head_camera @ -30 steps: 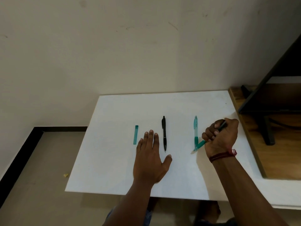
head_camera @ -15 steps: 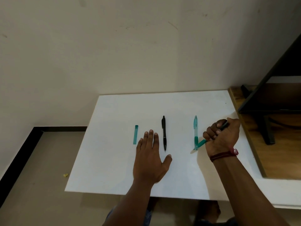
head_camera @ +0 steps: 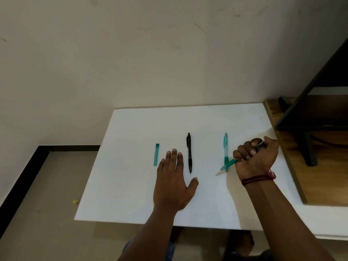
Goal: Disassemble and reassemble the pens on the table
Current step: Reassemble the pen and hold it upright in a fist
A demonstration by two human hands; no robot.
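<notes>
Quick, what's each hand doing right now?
Left hand: open, palm down on the white table, holding nothing.
Right hand: closed in a fist around a teal pen.

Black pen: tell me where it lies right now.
In the head view, the black pen lies on the white table, between the left hand and the lying teal pen.
</notes>
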